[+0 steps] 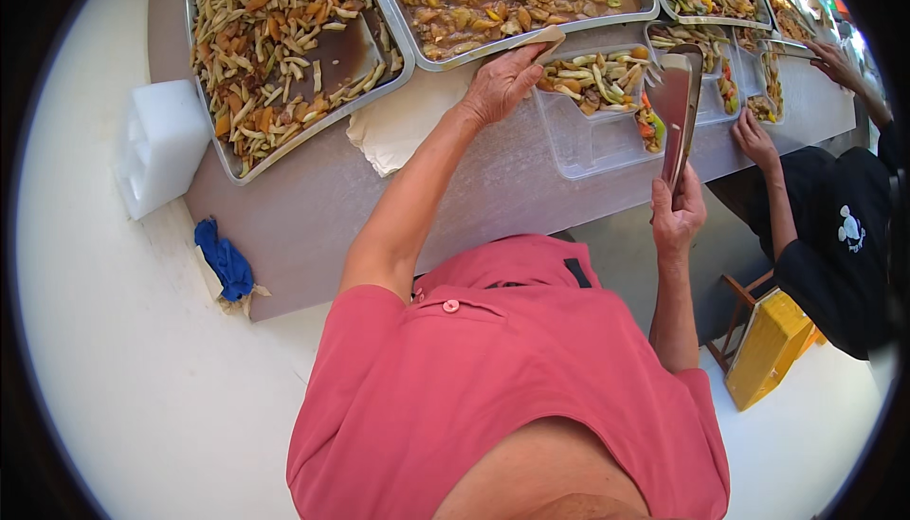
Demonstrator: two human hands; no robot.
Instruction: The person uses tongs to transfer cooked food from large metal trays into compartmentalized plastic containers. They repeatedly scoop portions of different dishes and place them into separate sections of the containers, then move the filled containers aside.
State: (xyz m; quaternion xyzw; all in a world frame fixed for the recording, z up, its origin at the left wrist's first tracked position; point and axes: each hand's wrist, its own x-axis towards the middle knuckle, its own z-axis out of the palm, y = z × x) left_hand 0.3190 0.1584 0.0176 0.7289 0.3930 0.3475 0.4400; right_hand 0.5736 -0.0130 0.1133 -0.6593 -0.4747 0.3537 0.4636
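Note:
My left hand (503,86) grips a folded beige cloth (544,42) at the near rim of a metal tray of saucy chopped food (426,59). In my right hand (677,213) are metal serving tongs (682,104), pointing away from me above the table, with their handle ends in my fingers. Between my hands sits a clear plastic compartment container (569,152); its far compartment holds cooked pale strips (601,79), and a side compartment holds colourful chopped vegetables (650,125). At the left is a metal tray of pale strips and carrot pieces (313,129), partly emptied at its right side.
A co-worker in black (839,250) at the right holds tongs over other compartment containers (714,109). More food trays (711,20) line the far side. A white cloth (387,129), white plastic block (167,143) and blue cloth (226,260) lie left. A yellow crate (768,349) stands below.

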